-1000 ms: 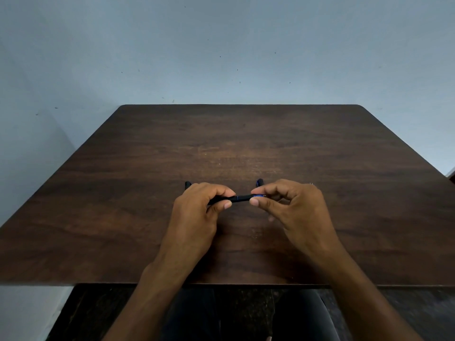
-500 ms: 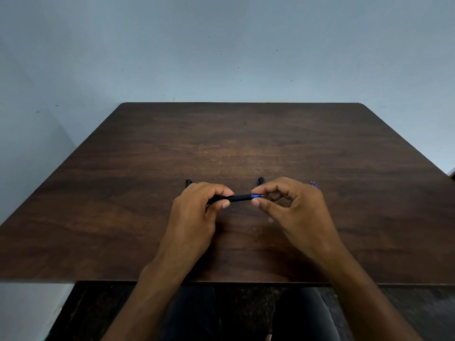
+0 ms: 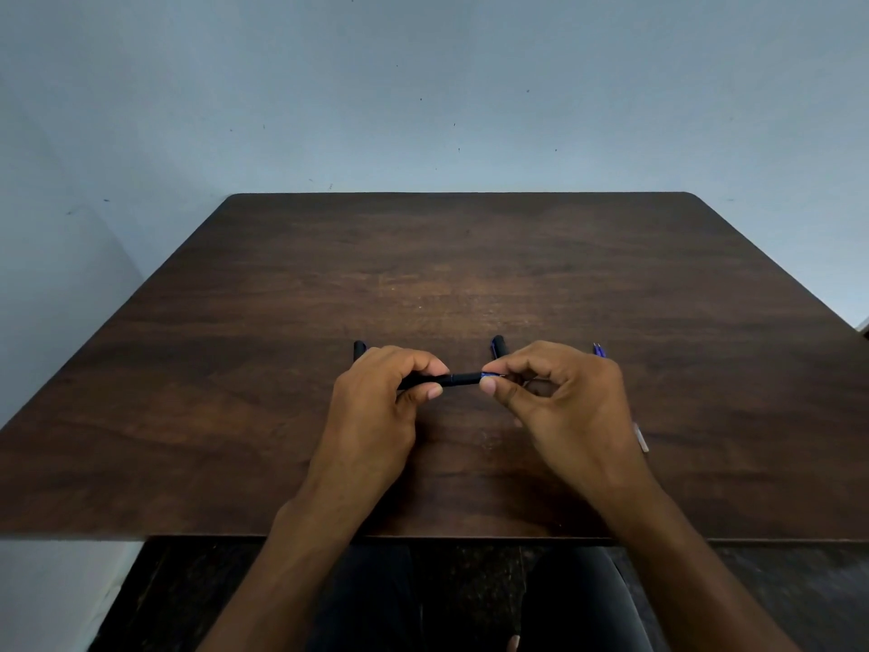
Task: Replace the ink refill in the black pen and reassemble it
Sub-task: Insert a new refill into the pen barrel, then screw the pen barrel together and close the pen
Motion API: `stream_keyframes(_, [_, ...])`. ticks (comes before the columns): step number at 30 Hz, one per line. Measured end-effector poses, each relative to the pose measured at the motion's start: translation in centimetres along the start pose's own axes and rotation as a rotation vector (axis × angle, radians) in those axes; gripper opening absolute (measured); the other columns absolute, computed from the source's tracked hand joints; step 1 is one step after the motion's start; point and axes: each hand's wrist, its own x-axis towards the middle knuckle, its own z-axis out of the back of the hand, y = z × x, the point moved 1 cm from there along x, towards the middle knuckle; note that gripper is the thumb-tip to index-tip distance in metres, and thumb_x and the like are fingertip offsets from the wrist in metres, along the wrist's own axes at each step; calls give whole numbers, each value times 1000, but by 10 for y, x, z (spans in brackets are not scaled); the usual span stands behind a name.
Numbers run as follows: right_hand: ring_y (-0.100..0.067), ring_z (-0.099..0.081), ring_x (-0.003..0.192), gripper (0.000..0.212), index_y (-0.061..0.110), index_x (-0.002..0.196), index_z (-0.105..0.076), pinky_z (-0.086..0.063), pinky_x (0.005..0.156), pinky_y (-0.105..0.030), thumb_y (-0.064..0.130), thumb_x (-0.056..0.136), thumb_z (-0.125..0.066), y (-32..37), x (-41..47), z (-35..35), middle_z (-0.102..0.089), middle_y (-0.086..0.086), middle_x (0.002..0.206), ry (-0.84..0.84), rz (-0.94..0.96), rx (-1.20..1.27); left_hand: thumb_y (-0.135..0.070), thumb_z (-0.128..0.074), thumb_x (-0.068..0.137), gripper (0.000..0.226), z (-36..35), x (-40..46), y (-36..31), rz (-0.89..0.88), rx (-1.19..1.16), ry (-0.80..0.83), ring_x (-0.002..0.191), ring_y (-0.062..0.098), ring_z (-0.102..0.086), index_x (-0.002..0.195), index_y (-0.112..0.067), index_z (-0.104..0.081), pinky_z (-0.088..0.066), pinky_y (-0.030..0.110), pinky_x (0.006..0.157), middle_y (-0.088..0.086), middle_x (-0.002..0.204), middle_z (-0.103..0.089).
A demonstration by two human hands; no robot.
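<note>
I hold the black pen (image 3: 458,379) level between both hands, a little above the dark wooden table (image 3: 470,275). My left hand (image 3: 376,407) wraps the pen's left part, thumb and forefinger pinching the barrel. My right hand (image 3: 559,407) pinches the pen's right end, where a bit of blue shows at the fingertips. A thin seam crosses the barrel between my hands. Most of the pen is hidden inside my fingers.
Behind my hands lie the ends of two other dark pens: one (image 3: 359,348) past my left hand, one (image 3: 498,345) past my right. A blue tip (image 3: 598,350) pokes out beyond my right knuckles. A pale thin piece (image 3: 642,437) lies right of my right hand.
My right hand has edged slightly left along the pen, so less of the barrel shows between the hands. The left hand holds steady.
</note>
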Motion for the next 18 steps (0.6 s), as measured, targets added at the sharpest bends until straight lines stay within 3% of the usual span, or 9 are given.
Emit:
stream_keyframes(5, [-4, -66, 63, 9, 27, 87, -79, -55, 64, -23, 22, 81, -83, -1, 1, 2, -73, 12, 75, -1, -23, 13, -7, -73, 85, 21, -1, 0, 0, -11, 3, 6, 93, 2, -61, 98, -23, -73, -44, 11, 84, -15, 93, -68])
stream_keyframes(11, [-7, -65, 65, 18, 23, 95, -75, -57, 62, -21, 21, 80, -84, -3, 6, 8, -72, 8, 81, 49, -117, -7, -12, -74, 84, 19, 8, 1, 0, -30, 38, -2, 91, 1, -61, 99, -24, -74, -47, 19, 83, -27, 88, -61])
stream_keyframes(15, [4, -61, 52, 20, 27, 84, -69, -49, 54, -10, 10, 86, -77, -10, 23, 18, -70, 9, 75, 57, -192, -98, -10, -75, 84, 21, 15, 3, 7, 1, 57, -8, 90, 2, -59, 98, -24, -74, -44, 16, 81, -27, 87, -61])
stream_keyframes(18, [-1, -58, 57, 12, 25, 83, -70, -53, 60, -18, 17, 89, -76, -10, 39, 16, -71, 8, 83, 62, -254, -211, -9, -74, 84, 21, 17, 4, 11, 18, 54, 13, 91, 2, -58, 99, -24, -74, -40, 10, 79, -24, 89, -62])
